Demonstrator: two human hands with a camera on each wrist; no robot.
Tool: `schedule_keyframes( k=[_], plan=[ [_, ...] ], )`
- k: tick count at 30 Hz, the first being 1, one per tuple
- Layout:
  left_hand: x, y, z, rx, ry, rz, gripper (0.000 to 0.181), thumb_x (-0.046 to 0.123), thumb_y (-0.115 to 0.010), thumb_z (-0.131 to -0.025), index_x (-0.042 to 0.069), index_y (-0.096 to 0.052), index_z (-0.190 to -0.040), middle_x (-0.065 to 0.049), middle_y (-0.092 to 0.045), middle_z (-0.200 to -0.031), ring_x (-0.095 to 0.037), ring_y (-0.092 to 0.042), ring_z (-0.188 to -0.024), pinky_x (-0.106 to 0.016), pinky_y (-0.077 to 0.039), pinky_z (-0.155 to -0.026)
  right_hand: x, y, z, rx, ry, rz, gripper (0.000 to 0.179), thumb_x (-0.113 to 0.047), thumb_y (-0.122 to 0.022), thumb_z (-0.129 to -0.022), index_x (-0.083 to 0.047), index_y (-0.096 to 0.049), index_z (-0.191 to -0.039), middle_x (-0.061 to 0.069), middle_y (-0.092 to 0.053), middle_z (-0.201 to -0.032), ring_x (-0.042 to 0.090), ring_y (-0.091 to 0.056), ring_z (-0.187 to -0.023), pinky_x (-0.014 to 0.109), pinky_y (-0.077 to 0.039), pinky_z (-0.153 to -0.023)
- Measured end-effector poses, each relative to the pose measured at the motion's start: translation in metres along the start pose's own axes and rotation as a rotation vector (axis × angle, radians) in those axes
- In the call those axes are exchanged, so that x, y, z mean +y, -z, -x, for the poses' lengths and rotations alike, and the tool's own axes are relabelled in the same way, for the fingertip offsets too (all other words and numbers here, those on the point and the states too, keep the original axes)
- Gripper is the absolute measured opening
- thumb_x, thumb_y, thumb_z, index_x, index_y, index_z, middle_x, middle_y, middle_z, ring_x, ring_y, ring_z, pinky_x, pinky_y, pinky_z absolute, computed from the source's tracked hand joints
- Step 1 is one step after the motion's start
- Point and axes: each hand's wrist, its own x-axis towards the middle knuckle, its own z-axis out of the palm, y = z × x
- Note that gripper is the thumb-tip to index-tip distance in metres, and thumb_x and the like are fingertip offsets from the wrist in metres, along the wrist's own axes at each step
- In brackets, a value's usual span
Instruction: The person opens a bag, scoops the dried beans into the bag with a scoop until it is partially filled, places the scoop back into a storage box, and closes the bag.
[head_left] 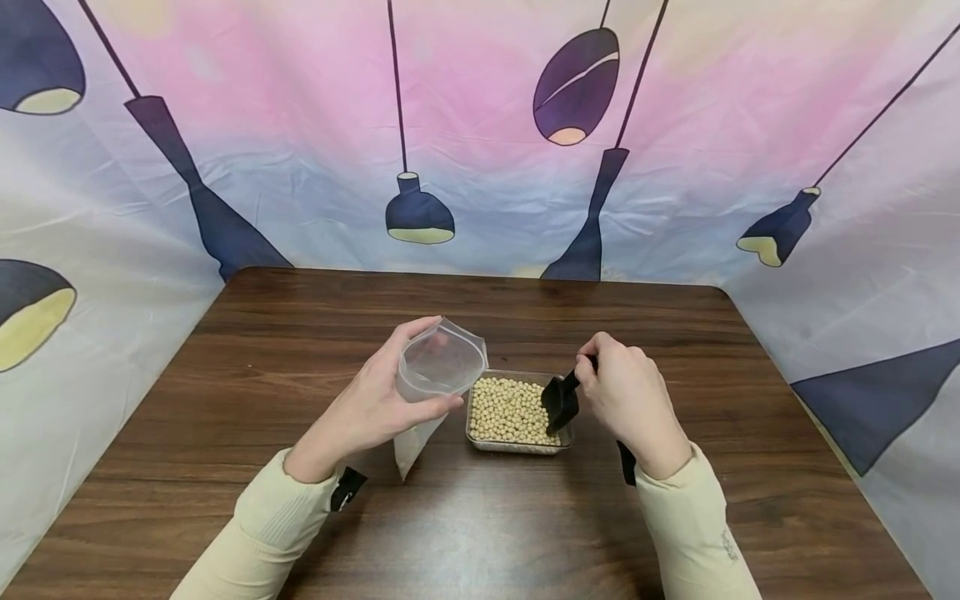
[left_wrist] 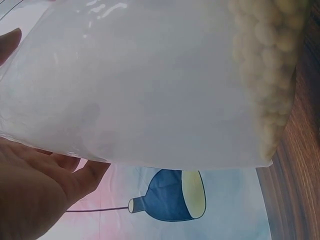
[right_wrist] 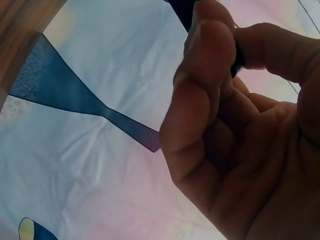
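My left hand [head_left: 375, 407] grips a clear plastic bag [head_left: 416, 446] near its wide-open mouth, thumb and fingers around the sides. Pale yellow soybeans [left_wrist: 272, 55] show through the bag's lower end in the left wrist view. Just right of the bag, a rectangular glass container [head_left: 517, 447] stands on the table, full of the same beans. My right hand [head_left: 630, 404] pinches the handle of a small black scoop [head_left: 561, 404], tilted down with its head at the beans on the container's right side. Only a bit of handle shows in the right wrist view.
Everything is over a dark brown wooden table [head_left: 300, 333]. Behind it and at both sides hangs a pastel cloth [head_left: 315, 125] printed with dark blue lamps. A black strap [head_left: 348, 487] sits at the left wrist.
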Motion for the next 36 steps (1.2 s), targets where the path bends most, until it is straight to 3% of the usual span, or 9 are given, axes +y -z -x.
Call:
schedule_keyframes(
  k=[8, 15, 25, 32, 36],
  plan=[
    [0.001, 0.001, 0.0, -0.002, 0.006, 0.008, 0.083, 0.028, -0.084, -0.077, 0.023, -0.036, -0.144, 0.003, -0.056, -0.131, -0.018, -0.059, -0.108, -0.039, -0.046, -0.091, 0.014, -0.003, -0.01, -0.174, -0.047, -0.102, 0.011, -0.01, -0.053, -0.098, -0.004, -0.062, -0.098, 0.004, -0.065, -0.075, 0.017, -0.049, -0.049, 0.031, -0.039, -0.048],
    [0.0, 0.001, 0.0, -0.009, 0.012, 0.011, 0.083, 0.029, -0.084, -0.077, 0.024, -0.035, -0.145, 0.003, -0.055, -0.131, -0.018, -0.059, -0.109, -0.04, -0.046, -0.091, 0.029, -0.006, -0.019, -0.261, -0.069, -0.185, 0.012, -0.01, -0.051, -0.101, -0.002, -0.059, -0.1, 0.004, -0.067, -0.073, 0.014, -0.061, -0.061, 0.032, -0.046, -0.054],
    [0.0, 0.0, -0.001, -0.013, 0.012, 0.017, 0.083, 0.027, -0.084, -0.078, 0.024, -0.035, -0.145, 0.001, -0.055, -0.131, -0.019, -0.059, -0.109, -0.038, -0.047, -0.09, 0.047, -0.015, -0.033, -0.285, -0.155, -0.255, 0.016, -0.011, -0.049, -0.102, 0.001, -0.058, -0.104, 0.011, -0.068, -0.077, 0.017, -0.065, -0.065, 0.031, -0.048, -0.057],
    [0.001, 0.001, -0.002, -0.02, 0.023, 0.014, 0.083, 0.029, -0.084, -0.078, 0.025, -0.035, -0.145, 0.002, -0.055, -0.131, -0.019, -0.059, -0.109, -0.04, -0.047, -0.09, 0.062, -0.027, -0.039, -0.349, -0.203, -0.36, 0.016, -0.008, -0.045, -0.102, 0.003, -0.056, -0.104, 0.016, -0.067, -0.078, 0.03, -0.066, -0.074, 0.031, -0.046, -0.057],
    [0.0, 0.0, -0.001, -0.02, 0.025, 0.018, 0.083, 0.031, -0.084, -0.078, 0.026, -0.035, -0.145, 0.002, -0.055, -0.131, -0.019, -0.059, -0.109, -0.04, -0.047, -0.09, 0.067, -0.034, -0.041, -0.366, -0.199, -0.36, 0.018, -0.01, -0.043, -0.103, 0.003, -0.056, -0.105, 0.018, -0.067, -0.08, 0.032, -0.065, -0.075, 0.031, -0.045, -0.057]
  ],
)
